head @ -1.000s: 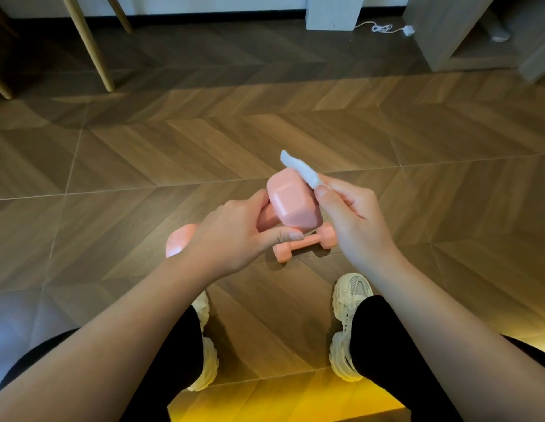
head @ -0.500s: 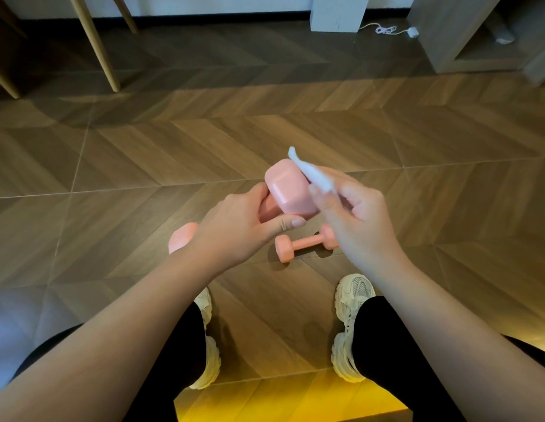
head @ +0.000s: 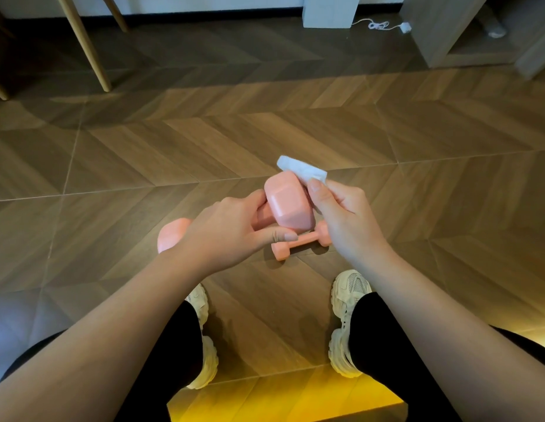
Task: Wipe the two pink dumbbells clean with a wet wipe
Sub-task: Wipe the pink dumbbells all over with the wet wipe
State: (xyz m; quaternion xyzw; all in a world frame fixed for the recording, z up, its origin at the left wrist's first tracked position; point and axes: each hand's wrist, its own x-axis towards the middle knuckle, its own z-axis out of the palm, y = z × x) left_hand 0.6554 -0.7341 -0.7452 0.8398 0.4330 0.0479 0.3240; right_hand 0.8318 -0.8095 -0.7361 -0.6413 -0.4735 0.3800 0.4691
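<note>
Now wiping: one head of the raised pink dumbbell [head: 288, 205].
My left hand [head: 231, 229]: curled round its handle.
My right hand [head: 347, 214]: pinches the wet wipe [head: 298, 170] against that head.
Second dumbbell [head: 298, 245]: on the floor [head: 143, 147], beneath the raised one.
Next, likely: turn the head under the wipe.

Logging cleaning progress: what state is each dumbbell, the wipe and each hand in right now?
raised dumbbell: off the floor, held by its handle
second dumbbell: lying on the floor, no hand on it
wet wipe: folded, pressed against the raised dumbbell's head
left hand: grips the raised dumbbell's handle
right hand: pinches the wet wipe
</note>
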